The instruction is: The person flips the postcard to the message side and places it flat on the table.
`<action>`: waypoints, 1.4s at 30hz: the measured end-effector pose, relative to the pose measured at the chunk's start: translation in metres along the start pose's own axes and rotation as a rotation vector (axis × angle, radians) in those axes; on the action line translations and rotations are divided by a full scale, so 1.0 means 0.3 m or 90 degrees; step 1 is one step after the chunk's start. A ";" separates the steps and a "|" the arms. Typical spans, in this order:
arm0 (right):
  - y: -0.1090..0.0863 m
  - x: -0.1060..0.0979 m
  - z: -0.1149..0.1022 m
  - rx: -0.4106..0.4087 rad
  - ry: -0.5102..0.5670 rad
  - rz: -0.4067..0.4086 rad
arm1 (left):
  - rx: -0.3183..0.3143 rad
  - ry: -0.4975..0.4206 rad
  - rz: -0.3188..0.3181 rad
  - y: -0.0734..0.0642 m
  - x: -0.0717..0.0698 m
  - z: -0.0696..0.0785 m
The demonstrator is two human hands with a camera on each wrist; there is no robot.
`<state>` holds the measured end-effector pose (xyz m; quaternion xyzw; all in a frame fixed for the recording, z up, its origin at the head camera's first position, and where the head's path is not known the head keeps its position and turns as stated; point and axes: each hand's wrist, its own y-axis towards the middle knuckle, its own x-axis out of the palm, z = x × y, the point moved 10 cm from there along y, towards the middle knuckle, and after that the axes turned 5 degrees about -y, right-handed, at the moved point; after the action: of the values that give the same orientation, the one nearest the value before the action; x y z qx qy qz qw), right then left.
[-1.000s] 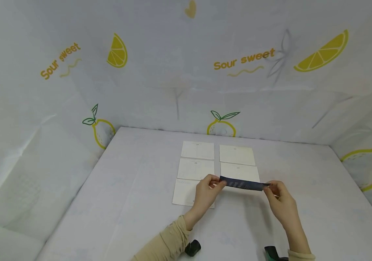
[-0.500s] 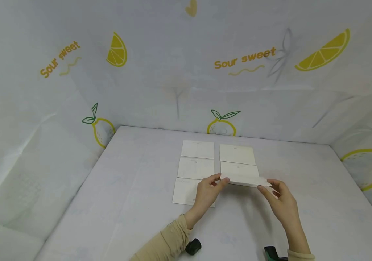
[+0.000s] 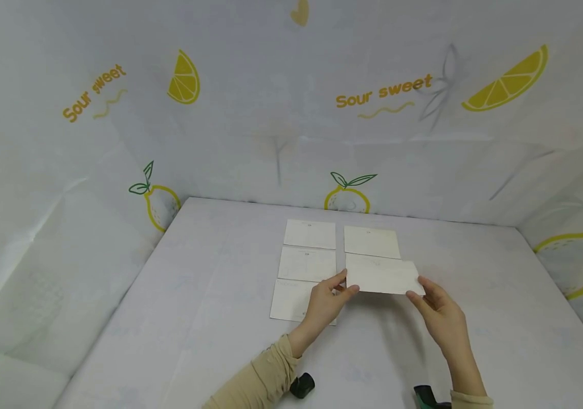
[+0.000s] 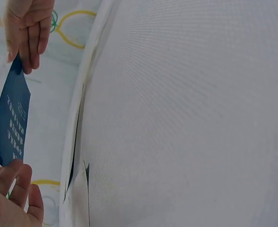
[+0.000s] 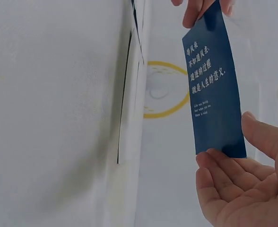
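Note:
A postcard (image 3: 383,277) is held level across both hands above the table, its white face toward the head view. Its underside, dark blue with white printed lettering, shows in the left wrist view as the card's blue face (image 4: 11,118) and also in the right wrist view. My left hand (image 3: 322,301) pinches the left end between thumb and fingers. At the opposite end, my right hand (image 3: 442,318) grips the edge with thumb below and fingers behind. Beneath and beyond lie white cards: a left column with a top card (image 3: 309,234), and a right column with a top card (image 3: 371,241). The held postcard partly covers the one below.
A white-covered table (image 3: 209,307) carries the cards. Near its front edge sit a black object (image 3: 302,387) by the left sleeve and a green-and-black one (image 3: 426,396) by the right. Lemon-printed cloth (image 3: 250,113) walls the back and sides.
The postcard has turned over between my hands: its dark blue face was toward the head view, then it stood nearly edge-on, and now the white face shows. Both hands have stayed roughly in place.

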<state>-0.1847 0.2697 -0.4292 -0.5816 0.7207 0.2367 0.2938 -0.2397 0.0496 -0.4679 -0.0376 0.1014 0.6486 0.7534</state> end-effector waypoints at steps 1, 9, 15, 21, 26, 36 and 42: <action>0.000 0.002 0.000 -0.002 -0.003 -0.003 | 0.001 -0.003 -0.003 -0.001 0.002 -0.001; 0.002 0.010 -0.003 -0.017 -0.008 0.002 | 0.016 -0.033 0.002 -0.003 -0.003 0.013; 0.008 0.009 -0.011 -0.036 -0.021 0.018 | 0.069 -0.009 0.026 0.000 -0.016 0.038; 0.023 0.012 -0.009 -0.061 -0.056 0.040 | 0.088 0.024 0.037 0.003 -0.018 0.042; 0.030 0.010 -0.001 -0.075 -0.079 0.047 | 0.106 0.105 0.030 0.009 -0.005 0.034; 0.039 0.046 0.036 -0.066 -0.111 -0.034 | 0.082 0.221 -0.026 0.015 0.031 0.007; 0.042 0.073 0.064 -0.031 -0.132 -0.088 | 0.031 0.230 -0.065 0.008 0.046 -0.015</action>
<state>-0.1974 0.2701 -0.4583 -0.6091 0.6389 0.2919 0.3682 -0.2407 0.0625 -0.4750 -0.1403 0.2492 0.5893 0.7556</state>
